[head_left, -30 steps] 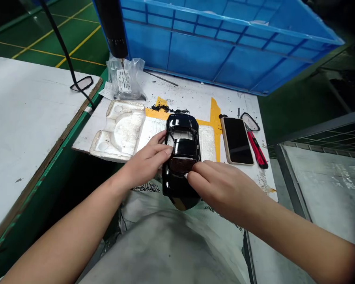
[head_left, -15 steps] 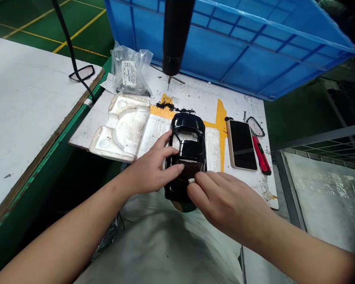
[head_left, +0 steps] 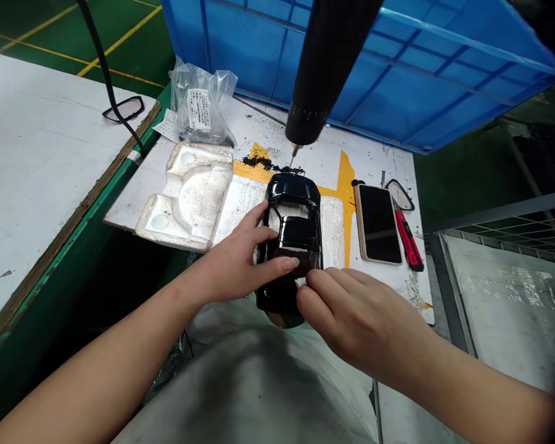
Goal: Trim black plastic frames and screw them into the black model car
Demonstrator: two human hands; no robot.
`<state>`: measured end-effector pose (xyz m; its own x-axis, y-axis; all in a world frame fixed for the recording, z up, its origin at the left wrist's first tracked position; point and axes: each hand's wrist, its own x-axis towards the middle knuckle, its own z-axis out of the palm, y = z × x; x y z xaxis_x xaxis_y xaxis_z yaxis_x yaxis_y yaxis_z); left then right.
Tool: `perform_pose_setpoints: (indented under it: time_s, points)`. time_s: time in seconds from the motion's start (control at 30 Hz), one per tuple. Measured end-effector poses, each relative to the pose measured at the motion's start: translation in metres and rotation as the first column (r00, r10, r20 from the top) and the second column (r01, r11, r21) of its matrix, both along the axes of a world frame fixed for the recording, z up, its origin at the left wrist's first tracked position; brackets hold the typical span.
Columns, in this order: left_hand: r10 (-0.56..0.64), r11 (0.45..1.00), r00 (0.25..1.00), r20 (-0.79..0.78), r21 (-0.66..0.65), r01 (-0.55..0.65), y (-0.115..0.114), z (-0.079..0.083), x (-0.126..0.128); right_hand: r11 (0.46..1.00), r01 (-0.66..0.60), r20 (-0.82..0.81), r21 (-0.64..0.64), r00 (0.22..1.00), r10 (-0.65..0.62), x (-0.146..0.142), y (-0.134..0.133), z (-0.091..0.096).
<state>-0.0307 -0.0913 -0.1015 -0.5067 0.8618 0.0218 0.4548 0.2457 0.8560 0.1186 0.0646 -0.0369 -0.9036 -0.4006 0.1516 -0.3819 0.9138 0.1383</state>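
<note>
A glossy black model car body (head_left: 292,206) lies on the white board, roof end away from me, with its window openings showing through. My left hand (head_left: 240,262) rests across its left side, the fingers spread over the shell and the thumb reaching towards the dark panel at its middle. My right hand (head_left: 356,320) is at the near end of the car, pinching a small white piece (head_left: 300,282) between thumb and fingers. That piece is mostly hidden by the fingers.
A black electric screwdriver (head_left: 326,74) hangs just above the car's far end. A white foam tray (head_left: 189,197), plastic bag (head_left: 198,102), phone (head_left: 377,225) and red utility knife (head_left: 407,240) lie around the car. A blue crate (head_left: 398,68) stands behind.
The hanging screwdriver has swung to the right and lower, now nearer the car's far end. My left fingers have slid further over the car, and my right hand has shifted slightly right.
</note>
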Motion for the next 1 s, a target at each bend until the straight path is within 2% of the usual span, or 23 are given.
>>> perform_pose_setpoints:
  time_s: [0.17, 0.4, 0.67, 1.0]
  points:
    - [-0.003, 1.0, 1.0, 0.007, 0.02, 0.003, -0.0008, 0.0011, 0.0012, 1.0, 0.0, 0.021, -0.01, 1.0, 0.0, -0.0006, 0.0017, -0.0037]
    - [-0.016, 0.997, 0.997, 0.076, -0.075, 0.022, 0.0005, 0.0083, -0.0008, 1.0, -0.007, -0.026, -0.007, 1.0, 0.007, 0.0032, 0.0008, -0.0029]
    - [-0.014, 0.998, 0.997, 0.074, -0.068, 0.019, 0.0004, 0.0048, -0.0005, 1.0, -0.011, -0.017, 0.0, 1.0, 0.011, -0.0008, 0.0025, -0.0089]
    - [-0.015, 0.999, 0.998, 0.069, -0.047, 0.018, -0.0002, 0.0026, -0.0006, 1.0, 0.01, -0.04, -0.006, 0.999, -0.01, 0.0049, -0.0001, -0.0062]
